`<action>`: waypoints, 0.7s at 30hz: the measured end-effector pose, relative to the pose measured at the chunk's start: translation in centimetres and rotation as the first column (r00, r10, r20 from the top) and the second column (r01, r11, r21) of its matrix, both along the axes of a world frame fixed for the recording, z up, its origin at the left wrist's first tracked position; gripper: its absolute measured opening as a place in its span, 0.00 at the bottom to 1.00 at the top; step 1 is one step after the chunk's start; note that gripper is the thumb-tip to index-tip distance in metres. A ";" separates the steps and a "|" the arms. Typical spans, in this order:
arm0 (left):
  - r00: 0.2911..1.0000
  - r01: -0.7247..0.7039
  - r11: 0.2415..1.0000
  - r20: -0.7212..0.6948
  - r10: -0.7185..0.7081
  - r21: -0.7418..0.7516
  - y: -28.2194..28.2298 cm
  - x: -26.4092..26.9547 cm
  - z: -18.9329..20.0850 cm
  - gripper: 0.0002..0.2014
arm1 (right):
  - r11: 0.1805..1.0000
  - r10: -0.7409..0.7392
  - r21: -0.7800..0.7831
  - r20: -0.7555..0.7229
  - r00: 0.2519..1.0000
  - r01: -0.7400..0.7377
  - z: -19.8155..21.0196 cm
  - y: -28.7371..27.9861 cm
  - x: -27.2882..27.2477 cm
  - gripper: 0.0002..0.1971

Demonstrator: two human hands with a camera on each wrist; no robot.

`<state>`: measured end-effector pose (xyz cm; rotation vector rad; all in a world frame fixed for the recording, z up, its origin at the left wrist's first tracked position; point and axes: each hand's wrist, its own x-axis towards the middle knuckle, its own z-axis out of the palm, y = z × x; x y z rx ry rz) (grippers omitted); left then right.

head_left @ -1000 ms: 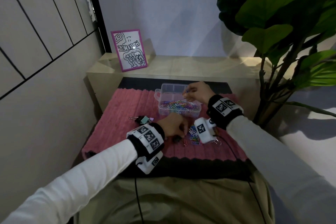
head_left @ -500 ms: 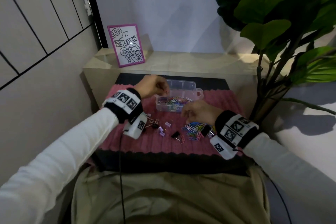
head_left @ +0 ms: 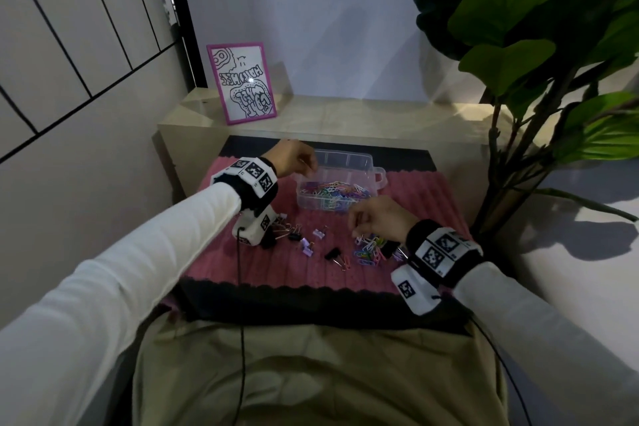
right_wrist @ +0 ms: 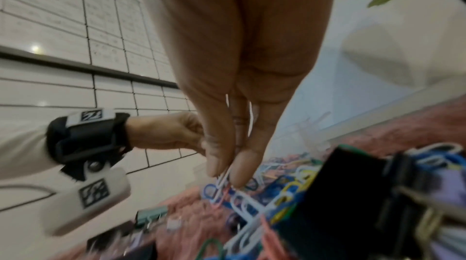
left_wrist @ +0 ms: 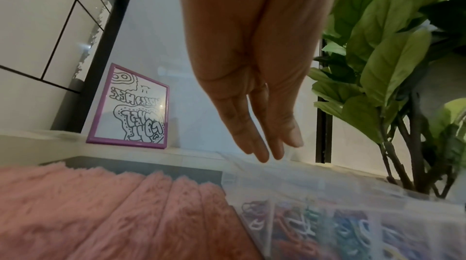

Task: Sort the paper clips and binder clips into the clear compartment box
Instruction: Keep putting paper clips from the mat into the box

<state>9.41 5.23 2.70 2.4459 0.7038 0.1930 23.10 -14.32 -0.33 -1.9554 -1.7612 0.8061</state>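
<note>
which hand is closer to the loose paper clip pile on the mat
Right. The right hand is directly over the pile, pinching clips from it. The left hand is up at the box's far left corner.

Left hand (left_wrist: 252, 77) hangs fingers-down and straight over the near-left corner of the clear box (left_wrist: 353, 214), blurred coloured clips (left_wrist: 315, 228) inside, pink rug (left_wrist: 113, 214) left of the box, framed drawing (left_wrist: 131, 105) behind-left, plant (left_wrist: 393, 77) behind-right.

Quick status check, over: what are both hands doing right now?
Left hand open above box. Right hand pinching white paper clip from pile. Nothing blocking.
</note>
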 end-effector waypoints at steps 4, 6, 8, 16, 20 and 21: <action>0.997 0.011 1.000 0.073 -0.011 -0.008 -0.8 -1.3 0.4 0.10 | 0.987 -0.080 0.123 -0.161 0.984 0.100 0.5 -0.3 1.7 0.06; 0.995 0.017 1.000 0.099 -0.017 -0.001 -1.9 -2.3 0.8 0.11 | 0.970 -0.123 0.172 -0.250 0.960 0.169 1.0 -0.4 2.3 0.04; 0.995 0.058 0.998 0.084 -0.055 -0.024 -3.1 -3.5 0.9 0.11 | 0.952 -0.139 0.230 -0.257 0.956 0.201 1.6 -0.3 3.0 0.04; 0.995 0.102 0.964 0.025 -0.098 -0.244 -7.2 -6.9 -0.3 0.06 | 0.938 -0.144 0.234 -0.412 0.900 0.257 2.8 1.5 3.6 0.08; 0.961 0.260 0.947 -0.050 -0.273 -0.191 -11.2 -5.0 -1.8 0.07 | 0.941 -0.184 0.195 -0.387 0.903 0.275 3.2 3.0 3.2 0.09; 0.945 0.309 0.944 -0.076 -0.318 -0.116 -12.1 -4.1 -2.1 0.07 | 0.941 -0.195 0.185 -0.388 0.901 0.284 3.4 3.3 3.0 0.09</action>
